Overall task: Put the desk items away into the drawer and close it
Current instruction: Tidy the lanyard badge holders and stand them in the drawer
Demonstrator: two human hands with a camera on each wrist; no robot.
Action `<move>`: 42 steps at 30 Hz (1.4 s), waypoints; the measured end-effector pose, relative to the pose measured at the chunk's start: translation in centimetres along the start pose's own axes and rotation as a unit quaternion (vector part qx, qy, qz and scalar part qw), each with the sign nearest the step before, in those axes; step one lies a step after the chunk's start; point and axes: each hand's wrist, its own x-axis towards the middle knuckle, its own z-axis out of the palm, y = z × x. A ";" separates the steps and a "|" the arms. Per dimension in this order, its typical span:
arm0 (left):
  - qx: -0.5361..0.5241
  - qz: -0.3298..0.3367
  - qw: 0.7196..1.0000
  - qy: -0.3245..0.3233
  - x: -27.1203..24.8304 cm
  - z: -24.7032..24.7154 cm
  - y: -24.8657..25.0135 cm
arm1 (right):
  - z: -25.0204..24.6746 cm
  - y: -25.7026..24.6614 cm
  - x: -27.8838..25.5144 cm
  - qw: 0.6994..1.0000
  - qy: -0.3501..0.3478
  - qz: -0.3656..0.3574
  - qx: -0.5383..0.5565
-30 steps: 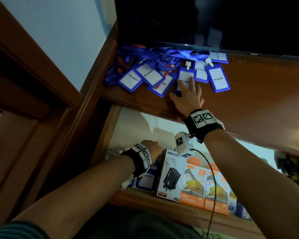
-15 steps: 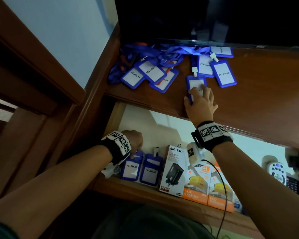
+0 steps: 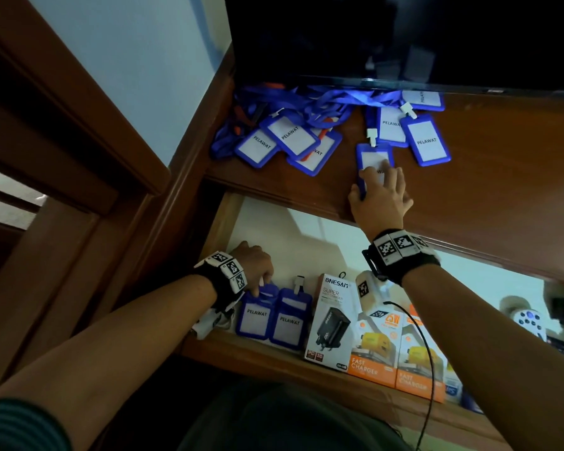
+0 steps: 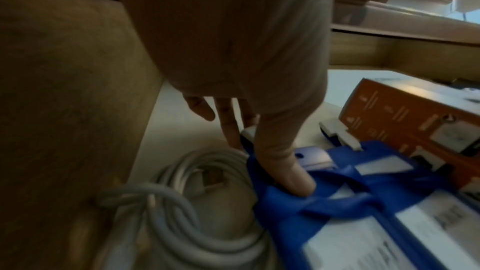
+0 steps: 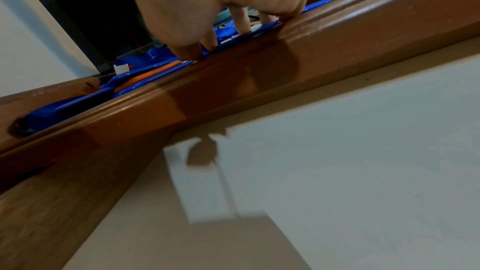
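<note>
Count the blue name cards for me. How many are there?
9 name cards. Two stand in the drawer. Seven lie on the desk: three overlapping at left, three by the screen, one under the right hand at. Straps may hide more.

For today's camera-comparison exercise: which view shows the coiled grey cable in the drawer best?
The left wrist view: the coiled grey cable lies in full beside the left hand's fingertips. The head view shows only a sliver under that wrist; the right wrist view shows none.

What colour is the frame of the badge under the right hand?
Blue, around a white card. The badge under the right hand shows best in the head view.
</note>
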 end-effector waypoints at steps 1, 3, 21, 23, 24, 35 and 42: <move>-0.004 -0.005 1.000 0.000 0.0 0.1 -0.1 | 0.0 0.0 0.0 1.000 0.000 0.000 0.000; 0.000 -0.007 1.000 -0.005 0.1 0.1 -0.2 | 0.1 -0.1 0.0 1.000 0.002 -0.001 0.000; 0.036 -0.065 0.997 -0.011 -2.8 0.6 -1.6 | -0.1 -0.2 0.0 1.000 0.004 0.001 0.005; 0.036 -0.067 0.997 -0.012 -2.7 0.5 -1.2 | -0.2 -0.1 0.0 1.000 -0.003 -0.001 0.002; 0.041 -0.067 0.997 -0.016 -2.6 0.5 -1.2 | -0.2 -0.1 0.0 1.000 -0.005 -0.002 0.000; 0.103 -0.139 0.982 0.071 -2.6 -0.3 -0.9 | 0.0 0.1 -0.1 1.000 0.004 -0.006 0.003; 0.120 -0.141 0.980 0.075 -2.7 -0.5 -0.9 | -0.2 0.1 0.0 1.000 -0.002 -0.007 0.003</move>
